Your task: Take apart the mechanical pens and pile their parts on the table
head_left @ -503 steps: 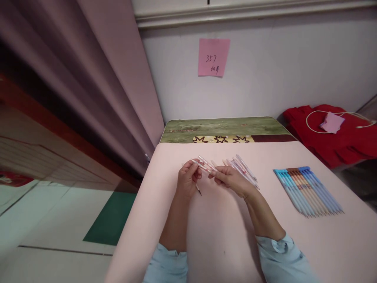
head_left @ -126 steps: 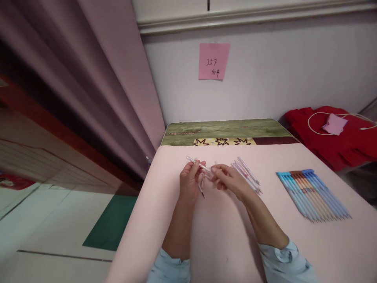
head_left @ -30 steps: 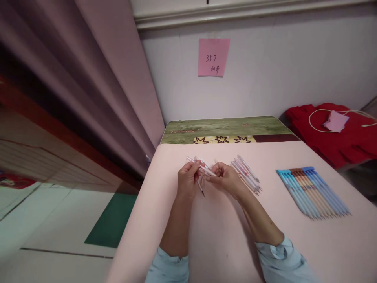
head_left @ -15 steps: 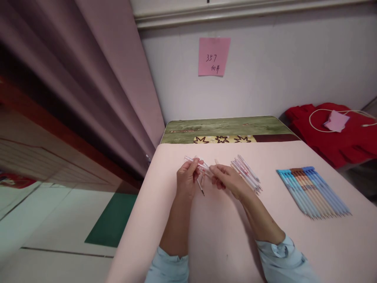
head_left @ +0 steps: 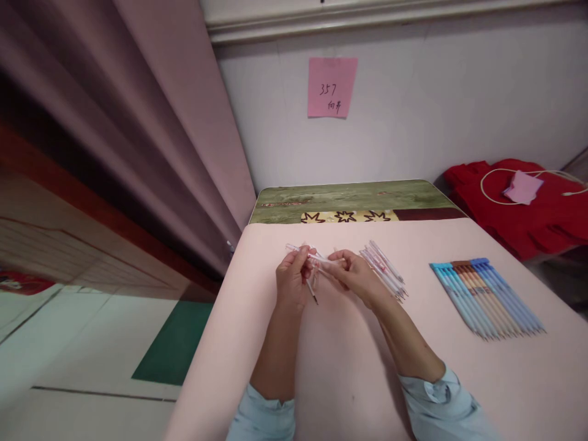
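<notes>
My left hand (head_left: 290, 275) is closed, with its thumb and fingers pinching a slim whitish pen (head_left: 325, 262). The pen lies slantwise between both hands, and the fingers of my right hand (head_left: 356, 277) are closed around its other end. Below my left fingers, a thin white stick with a dark tip (head_left: 313, 293) points down toward the table; I cannot tell whether it is held or lying there. More pale pen parts are partly hidden behind my hands. Just right of my right hand lies a bundle of white and pink pens (head_left: 384, 269).
A flat row of light blue, tan and darker blue pens (head_left: 482, 301) lies at the right on the pale pink tabletop (head_left: 349, 380). Red cloth (head_left: 478, 214) with a white cable is beyond the table's right edge. A curtain (head_left: 184, 92) hangs at the left.
My right hand's fingers have shifted slightly and now grip the right end of the whitish pen, which shows more plainly between the hands. My left hand has stayed nearly still.
</notes>
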A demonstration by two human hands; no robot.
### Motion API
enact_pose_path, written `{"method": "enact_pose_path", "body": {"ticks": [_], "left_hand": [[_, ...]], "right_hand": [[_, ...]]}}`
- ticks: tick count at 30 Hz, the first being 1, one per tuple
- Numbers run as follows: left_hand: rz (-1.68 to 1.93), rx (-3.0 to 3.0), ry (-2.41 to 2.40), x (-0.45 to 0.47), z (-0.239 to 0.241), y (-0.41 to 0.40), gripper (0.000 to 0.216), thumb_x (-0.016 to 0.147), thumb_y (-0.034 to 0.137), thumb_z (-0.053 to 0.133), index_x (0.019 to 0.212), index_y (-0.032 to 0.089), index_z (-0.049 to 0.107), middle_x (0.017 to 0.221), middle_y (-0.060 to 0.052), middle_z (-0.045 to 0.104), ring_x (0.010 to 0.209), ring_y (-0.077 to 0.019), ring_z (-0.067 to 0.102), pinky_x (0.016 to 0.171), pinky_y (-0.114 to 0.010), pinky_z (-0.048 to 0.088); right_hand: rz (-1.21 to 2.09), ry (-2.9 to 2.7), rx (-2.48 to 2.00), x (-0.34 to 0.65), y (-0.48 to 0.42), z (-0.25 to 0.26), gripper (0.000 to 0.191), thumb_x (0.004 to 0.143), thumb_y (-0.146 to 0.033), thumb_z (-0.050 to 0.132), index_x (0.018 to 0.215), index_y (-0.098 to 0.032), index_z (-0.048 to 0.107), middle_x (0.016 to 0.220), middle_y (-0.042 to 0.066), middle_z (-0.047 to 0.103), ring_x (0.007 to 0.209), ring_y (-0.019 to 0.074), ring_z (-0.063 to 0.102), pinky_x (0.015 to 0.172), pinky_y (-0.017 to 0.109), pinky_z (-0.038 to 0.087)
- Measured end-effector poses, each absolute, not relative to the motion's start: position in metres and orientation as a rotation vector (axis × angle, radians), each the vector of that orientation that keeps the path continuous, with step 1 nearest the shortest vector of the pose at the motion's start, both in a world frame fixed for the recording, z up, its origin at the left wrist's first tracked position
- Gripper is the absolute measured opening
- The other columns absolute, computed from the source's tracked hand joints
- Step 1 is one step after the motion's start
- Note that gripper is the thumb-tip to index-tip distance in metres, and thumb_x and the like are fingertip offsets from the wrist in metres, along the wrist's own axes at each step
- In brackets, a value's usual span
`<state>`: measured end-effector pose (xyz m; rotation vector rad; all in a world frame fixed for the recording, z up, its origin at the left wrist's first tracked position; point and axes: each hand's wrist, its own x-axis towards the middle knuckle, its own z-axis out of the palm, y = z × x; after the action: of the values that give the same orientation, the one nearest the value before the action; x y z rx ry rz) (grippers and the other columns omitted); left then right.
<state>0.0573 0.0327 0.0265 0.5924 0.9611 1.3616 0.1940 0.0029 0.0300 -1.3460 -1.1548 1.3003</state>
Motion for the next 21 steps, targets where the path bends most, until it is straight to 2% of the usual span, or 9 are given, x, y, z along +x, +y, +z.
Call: {"method": "enact_pose_path", "body": {"ticks": [3,5,9,14,16,19,21], "left_hand": [[1.329,0.633,0.943,0.0567,0.0256,0.0327,0.031,0.065,0.035,0.081,0.082,0.011,0.072,0.072,-0.004,0.068,0.049,-0.0031,0.047,0.045,-0.017,0.032],[1.326,0.648,0.938,0.0562,0.0242,0.033,0.03,0.066,0.034,0.081,0.082,0.01,0.072,0.07,-0.003,0.067,0.05,-0.003,0.047,0.046,-0.017,0.032],[1.364,0.625,0.955,0.0558,0.0231,0.0338,0.03,0.066,0.033,0.081,0.082,0.009,0.072,0.066,-0.002,0.065,0.05,-0.0031,0.046,0.046,-0.017,0.031],[1.371,0.6,0.94,0.058,0.0273,0.0324,0.031,0.065,0.033,0.08,0.084,0.01,0.072,0.07,-0.003,0.067,0.049,-0.0035,0.048,0.046,-0.018,0.032],[1.369,0.598,0.935,0.0592,0.0287,0.0314,0.032,0.065,0.033,0.081,0.085,0.01,0.071,0.073,-0.004,0.069,0.05,-0.0034,0.048,0.046,-0.018,0.033],[1.357,0.619,0.93,0.0604,0.0282,0.0305,0.031,0.066,0.033,0.081,0.085,0.01,0.071,0.078,-0.005,0.07,0.051,-0.0031,0.049,0.047,-0.017,0.034],[1.358,0.631,0.925,0.0602,0.0267,0.0309,0.031,0.067,0.033,0.08,0.085,0.01,0.071,0.074,-0.004,0.068,0.051,-0.0031,0.048,0.047,-0.017,0.034]], "right_hand": [[1.393,-1.17,-1.37,0.1936,0.0013,0.0331,0.057,0.083,-0.071,0.046,0.063,-0.018,0.057,0.044,-0.003,0.044,0.039,0.0099,0.037,0.042,0.025,0.026],[1.375,-1.147,-1.36,0.1932,0.0021,0.0328,0.054,0.08,-0.069,0.054,0.063,-0.018,0.058,0.045,-0.003,0.046,0.04,0.0093,0.037,0.043,0.025,0.026],[1.275,-1.106,-1.289,0.1927,0.0057,0.0284,0.044,0.062,-0.056,0.079,0.073,-0.018,0.059,0.06,-0.003,0.054,0.051,0.0091,0.042,0.049,0.022,0.032],[1.132,-1.11,-1.33,0.1954,0.006,0.0275,0.049,0.056,-0.051,0.084,0.083,-0.02,0.057,0.068,-0.003,0.057,0.057,0.0103,0.048,0.052,0.022,0.038],[1.203,-1.118,-1.379,0.1967,0.0045,0.0298,0.047,0.065,-0.059,0.076,0.083,-0.019,0.059,0.063,-0.002,0.056,0.052,0.0106,0.048,0.048,0.022,0.035],[1.379,-1.13,-1.402,0.1961,0.0027,0.0332,0.057,0.082,-0.069,0.049,0.069,-0.016,0.061,0.047,-0.001,0.05,0.04,0.0096,0.039,0.041,0.024,0.027],[1.385,-1.127,-1.378,0.1944,0.0027,0.0338,0.056,0.08,-0.068,0.052,0.063,-0.016,0.06,0.045,-0.002,0.047,0.039,0.0082,0.036,0.042,0.024,0.026]]}}
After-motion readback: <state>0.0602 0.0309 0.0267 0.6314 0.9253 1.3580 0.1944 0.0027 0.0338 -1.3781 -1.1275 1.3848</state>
